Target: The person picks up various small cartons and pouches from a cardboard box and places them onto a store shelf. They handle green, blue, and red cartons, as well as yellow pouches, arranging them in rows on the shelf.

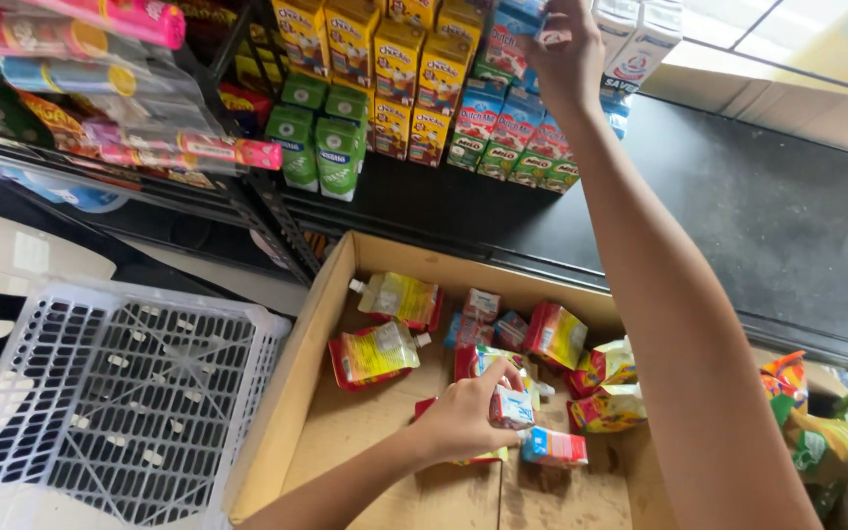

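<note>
My left hand (pixel 470 417) reaches down into an open cardboard box (pixel 287 393) and grips a small drink carton (pixel 511 404) among loose cartons. Around it lie yellow spouted juice pouches (pixel 377 351) and small red, blue and yellow cartons (pixel 555 335). My right hand (pixel 565 49) is stretched up to the shelf, fingers closed on a small carton (pixel 554 36) in front of a row of blue and red drink cartons (pixel 512 123); the item is mostly hidden by the fingers.
The dark shelf holds rows of yellow cartons (pixel 399 59), green cartons (pixel 318 137) and white cartons (pixel 640 39). A wire rack with pink tubes (pixel 120 29) stands left. A white plastic basket (pixel 120 393) sits left of the box. Snack packets (pixel 817 432) lie at right.
</note>
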